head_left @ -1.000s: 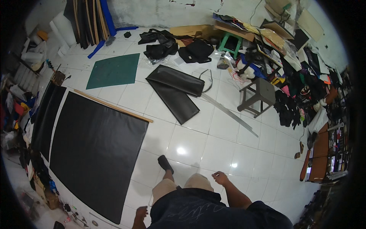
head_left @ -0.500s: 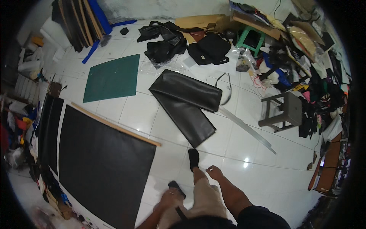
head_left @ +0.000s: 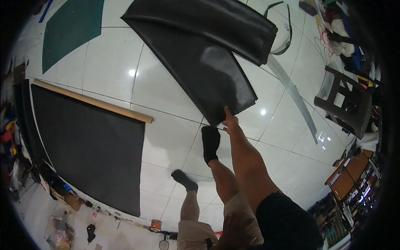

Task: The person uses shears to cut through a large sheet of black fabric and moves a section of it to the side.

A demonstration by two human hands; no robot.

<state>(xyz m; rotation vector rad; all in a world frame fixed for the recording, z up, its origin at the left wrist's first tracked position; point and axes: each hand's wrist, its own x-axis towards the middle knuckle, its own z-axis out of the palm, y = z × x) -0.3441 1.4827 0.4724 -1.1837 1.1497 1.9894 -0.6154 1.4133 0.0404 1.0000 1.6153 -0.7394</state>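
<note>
A long black leather-like sheet [head_left: 179,46], folded over into a V, lies on the floor ahead of me. At its near end my right hand [head_left: 230,121] reaches down, index finger stretched out onto the sheet's edge and the other fingers partly bent. I see no grip on the material. My left hand [head_left: 238,227] is low over my shorts, dark and blurred, its fingers not readable. To the left a wide flat black sheet [head_left: 91,150] is spread out, with a cardboard tube [head_left: 96,101] along its far edge.
A green cutting mat [head_left: 73,31] lies at the far left. Right of the folded sheet are a long metal ruler [head_left: 293,96] and a black strap [head_left: 287,39]. A grey plastic stool [head_left: 346,100] is at the right, near piled clutter. My socked feet stand close to the folded sheet.
My view has tipped down and come closer to the folded sheet. My right hand has reached forward onto its near end. My left hand has moved right, across my shorts.
</note>
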